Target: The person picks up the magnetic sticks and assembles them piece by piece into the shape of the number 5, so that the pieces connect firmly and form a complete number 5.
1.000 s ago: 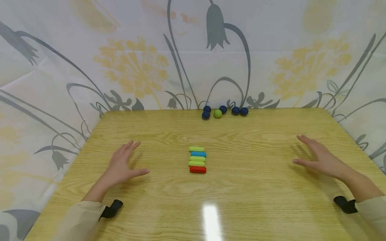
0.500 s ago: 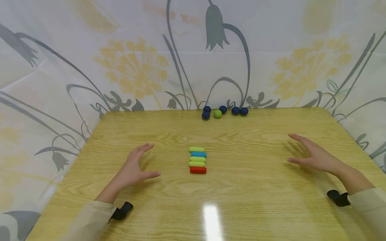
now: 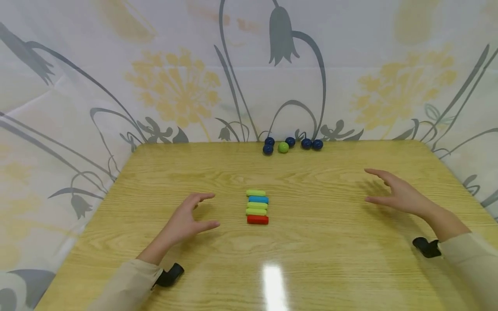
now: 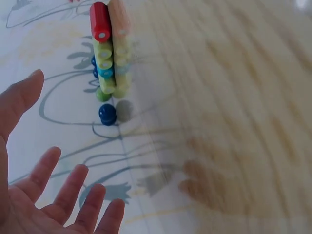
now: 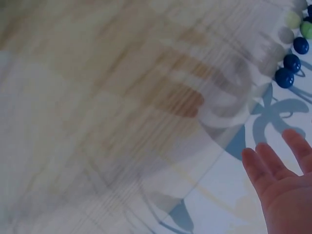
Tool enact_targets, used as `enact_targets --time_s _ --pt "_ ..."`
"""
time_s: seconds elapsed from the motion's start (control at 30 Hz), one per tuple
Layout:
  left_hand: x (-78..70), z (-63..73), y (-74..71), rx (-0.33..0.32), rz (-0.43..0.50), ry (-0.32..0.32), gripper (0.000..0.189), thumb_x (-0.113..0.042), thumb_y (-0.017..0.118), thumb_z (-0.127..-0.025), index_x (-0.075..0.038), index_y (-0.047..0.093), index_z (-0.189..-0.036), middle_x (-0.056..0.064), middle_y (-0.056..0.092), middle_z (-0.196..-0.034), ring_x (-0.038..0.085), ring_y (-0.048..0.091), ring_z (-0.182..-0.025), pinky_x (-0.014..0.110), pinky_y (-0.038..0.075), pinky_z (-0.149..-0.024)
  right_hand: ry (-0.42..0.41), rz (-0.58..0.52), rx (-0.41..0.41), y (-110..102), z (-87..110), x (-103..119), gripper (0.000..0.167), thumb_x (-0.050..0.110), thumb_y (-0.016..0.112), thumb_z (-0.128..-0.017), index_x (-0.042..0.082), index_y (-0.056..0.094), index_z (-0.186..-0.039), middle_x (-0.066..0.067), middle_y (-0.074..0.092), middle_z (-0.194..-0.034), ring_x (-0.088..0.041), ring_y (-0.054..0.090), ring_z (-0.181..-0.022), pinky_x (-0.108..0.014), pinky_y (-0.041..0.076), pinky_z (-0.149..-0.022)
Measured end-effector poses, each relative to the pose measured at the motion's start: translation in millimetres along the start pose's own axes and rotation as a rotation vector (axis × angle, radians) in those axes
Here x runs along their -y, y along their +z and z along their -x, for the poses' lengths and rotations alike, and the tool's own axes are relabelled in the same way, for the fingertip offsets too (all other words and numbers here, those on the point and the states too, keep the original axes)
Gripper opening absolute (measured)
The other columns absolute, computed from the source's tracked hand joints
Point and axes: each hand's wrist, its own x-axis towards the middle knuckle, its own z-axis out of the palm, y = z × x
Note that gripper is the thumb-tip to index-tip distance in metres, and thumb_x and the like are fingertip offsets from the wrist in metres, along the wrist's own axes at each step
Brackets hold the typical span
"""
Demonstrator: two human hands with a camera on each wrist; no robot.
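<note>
Five short thick sticks lie side by side in a row mid-table in the head view: a red stick (image 3: 257, 220) nearest me, a blue stick (image 3: 258, 200) and several lime-green sticks (image 3: 257, 206). To their left, my left hand (image 3: 186, 221) hovers over the table, thumb and fingers spread apart, holding nothing. My right hand (image 3: 398, 194) hovers well to the right of the row, thumb apart from the fingers and nothing between them. In the left wrist view the red stick (image 4: 100, 22) shows a faceted side and a pale dot on its end.
Along the back edge of the wooden table (image 3: 330, 242) sit several dark blue balls (image 3: 306, 144) and one green ball (image 3: 283, 147). A flower-patterned cloth (image 3: 249, 86) hangs behind and at both sides. Black devices (image 3: 170, 275) are worn at both wrists.
My left hand has moved right, closer to the sticks, with its fingers bending a little. My right hand has drifted left and slightly away from me. Sticks and balls stay put.
</note>
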Motion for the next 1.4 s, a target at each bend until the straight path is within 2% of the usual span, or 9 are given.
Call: enact_targets --time_s 0.17,0.33,0.5,0.73,1.03,1.17,1.4 --pt "-3.5 -2.4 6.8 -0.009 0.063 -0.017 0.058 -0.025 0.078 -0.077 -0.005 0.055 -0.126 0.011 0.053 -0.124 0.033 0.047 -0.114 0.046 0.04 -0.096 -0.007 -0.002 -0.009 0 -8.0 4 0.08 0.028 0.07 -0.085 0.0 0.025 -0.145 -0.033 0.024 -0.141 -0.058 0.028 -0.118 -0.067 0.029 -0.087" --pt "-8.7 -5.0 11.8 0.01 0.118 -0.047 0.05 -0.019 0.078 -0.078 -0.003 0.059 -0.121 0.011 0.057 -0.119 0.031 0.051 -0.111 0.043 0.042 -0.093 -0.017 -0.004 -0.013 2 -15.5 7 0.077 0.027 0.069 -0.086 -0.001 0.027 -0.143 -0.033 0.025 -0.141 -0.059 0.029 -0.117 -0.067 0.029 -0.088" --pt "-12.0 -7.2 16.9 0.019 0.159 -0.033 0.045 -0.018 0.077 -0.078 -0.002 0.061 -0.117 0.012 0.06 -0.116 0.031 0.053 -0.107 0.043 0.044 -0.091 -0.031 -0.006 -0.021 3 -22.6 9 0.075 0.027 0.069 -0.086 -0.003 0.029 -0.142 -0.032 0.026 -0.14 -0.058 0.029 -0.118 -0.066 0.029 -0.09" --pt "-15.4 -9.8 23.4 0.042 0.173 -0.006 0.04 -0.019 0.075 -0.08 -0.002 0.062 -0.114 0.013 0.06 -0.113 0.031 0.055 -0.104 0.043 0.045 -0.089 -0.062 -0.026 -0.032 6 -31.4 10 0.07 0.025 0.069 -0.086 -0.004 0.034 -0.139 -0.031 0.029 -0.14 -0.055 0.03 -0.12 -0.064 0.029 -0.093" --pt "-19.4 -13.6 31.7 0.077 0.167 -0.006 0.037 -0.021 0.075 -0.081 -0.003 0.063 -0.111 0.009 0.061 -0.111 0.029 0.055 -0.102 0.042 0.046 -0.088 -0.107 -0.027 -0.048 10 -42.3 10 0.063 0.019 0.069 -0.086 -0.006 0.038 -0.135 -0.03 0.033 -0.137 -0.053 0.029 -0.121 -0.062 0.029 -0.094" --pt "-21.9 -15.4 36.1 0.096 0.164 -0.006 0.034 -0.021 0.074 -0.081 -0.005 0.064 -0.109 0.006 0.061 -0.11 0.029 0.055 -0.102 0.04 0.046 -0.088 -0.095 -0.029 -0.045 10 -45.5 11 0.062 0.019 0.068 -0.087 -0.006 0.038 -0.135 -0.03 0.033 -0.137 -0.052 0.03 -0.122 -0.061 0.028 -0.095" --pt "-29.2 -18.5 40.7 0.148 0.155 0.037 0.032 -0.022 0.074 -0.082 -0.006 0.067 -0.108 0.005 0.061 -0.109 0.026 0.056 -0.1 0.039 0.047 -0.087 -0.097 -0.042 -0.046 10 -53.0 14 0.06 0.019 0.067 -0.088 -0.005 0.039 -0.135 -0.03 0.035 -0.136 -0.053 0.03 -0.121 -0.062 0.028 -0.096"
